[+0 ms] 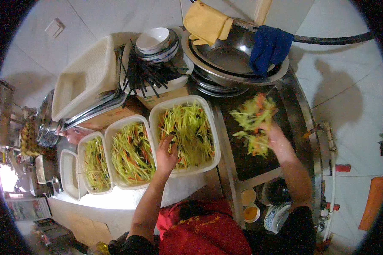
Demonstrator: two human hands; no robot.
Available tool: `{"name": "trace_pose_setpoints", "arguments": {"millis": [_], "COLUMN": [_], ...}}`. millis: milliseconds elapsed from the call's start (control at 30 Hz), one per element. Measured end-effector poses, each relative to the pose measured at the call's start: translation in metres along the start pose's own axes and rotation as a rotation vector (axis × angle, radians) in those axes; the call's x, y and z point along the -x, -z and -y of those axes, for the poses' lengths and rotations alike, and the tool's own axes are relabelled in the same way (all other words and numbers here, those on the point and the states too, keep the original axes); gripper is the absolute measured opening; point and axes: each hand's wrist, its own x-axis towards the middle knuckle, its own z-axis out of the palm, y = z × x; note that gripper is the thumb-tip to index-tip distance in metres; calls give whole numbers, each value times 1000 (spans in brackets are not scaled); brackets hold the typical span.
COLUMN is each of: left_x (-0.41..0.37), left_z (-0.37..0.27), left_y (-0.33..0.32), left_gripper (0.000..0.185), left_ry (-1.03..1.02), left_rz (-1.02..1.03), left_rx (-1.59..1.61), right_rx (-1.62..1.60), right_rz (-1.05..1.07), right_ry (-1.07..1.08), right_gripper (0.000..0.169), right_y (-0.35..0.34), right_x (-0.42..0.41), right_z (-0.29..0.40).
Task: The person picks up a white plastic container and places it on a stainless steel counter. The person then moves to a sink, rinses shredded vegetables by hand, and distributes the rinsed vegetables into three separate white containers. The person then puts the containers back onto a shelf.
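Observation:
My right hand grips a large, blurred clump of shredded vegetables, pale green with orange strands. The clump hangs over a dark recess in the metal counter, right of the tubs. My left hand rests at the near left part of the largest white plastic tub, its fingers over the shreds inside. Small dark pieces show at those fingertips; whether they are held is unclear. To the left, a middle tub and a narrower tub contain similar shreds with orange strips and dark bits.
An empty white tub stands far left. Behind are a white plastic basket, black chopsticks, stacked bowls and metal basins draped with yellow gloves and a blue cloth. Small containers sit near my right arm.

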Motion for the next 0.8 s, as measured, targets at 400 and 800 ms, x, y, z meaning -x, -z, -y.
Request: {"name": "trace_pose_setpoints", "arguments": {"millis": [400,800], "left_x": [-11,-83], "left_z": [3,-36], "left_y": [-28,-69], "left_gripper": [54,51], "left_ry": [183,-91], "left_rz": [94,343], "left_rx": [329,-649], "right_rx": [1118,703], "right_rz": [298,-304], "right_ry": [508,546], "right_gripper": [44,27], "right_y": [-201,23], "right_x": [-61,-103], "right_z": [-85,-78]}}
